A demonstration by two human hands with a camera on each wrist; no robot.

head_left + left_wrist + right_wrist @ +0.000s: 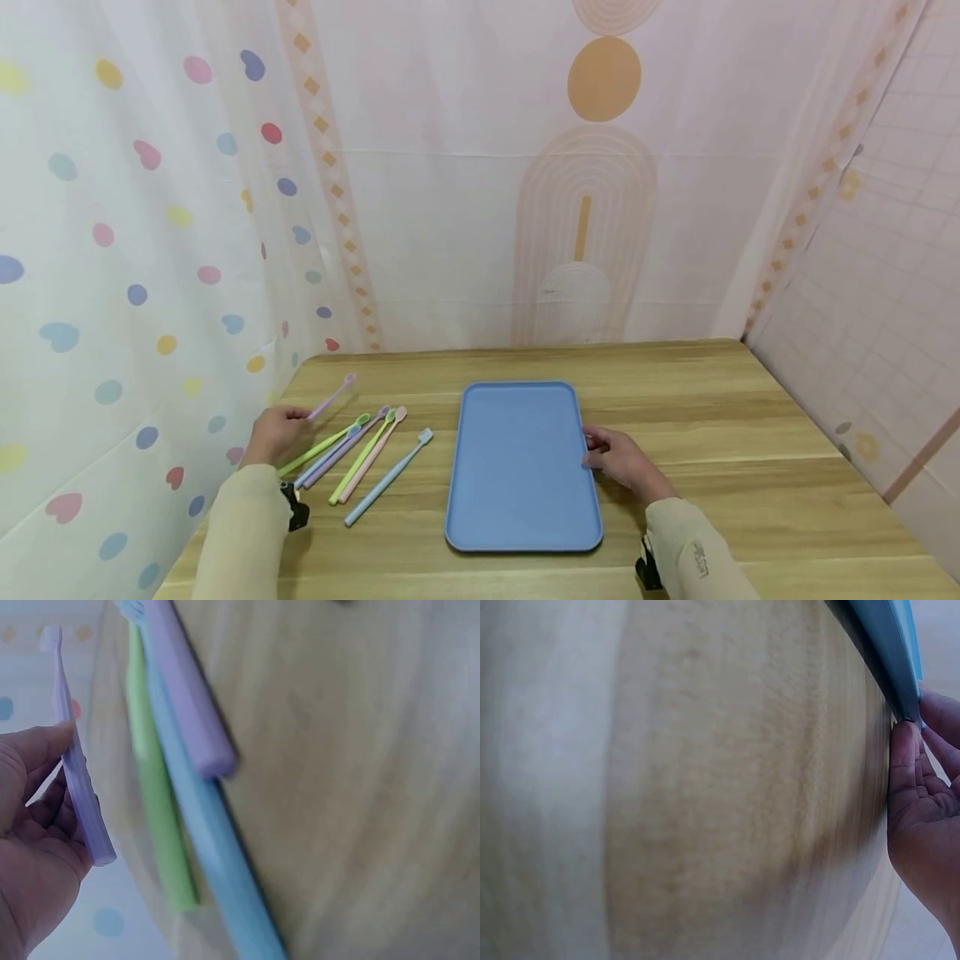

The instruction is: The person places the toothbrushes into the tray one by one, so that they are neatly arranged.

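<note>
Between thumb and fingers my left hand (281, 435) holds a light purple toothbrush (328, 402) above the table at the left. Its head points up and away in the left wrist view, where the purple handle (88, 814) shows beside the palm. Just right of that hand, several toothbrushes lie in a loose fan: green (321, 447), blue, purple, another green (358, 467) and pink (373, 461). A light blue toothbrush (388, 477) lies slightly apart from them. My right hand (622, 462) pinches the right rim of a blue rectangular tray (522, 467); the right wrist view shows thumb and fingers at its edge (889, 660).
The tray lies on a wood-grain table (675, 375), with bare tabletop between it and the toothbrushes. Patterned curtains (435, 250) hang behind the table and along its left side. A pale grid-patterned sheet (892, 275) borders the right.
</note>
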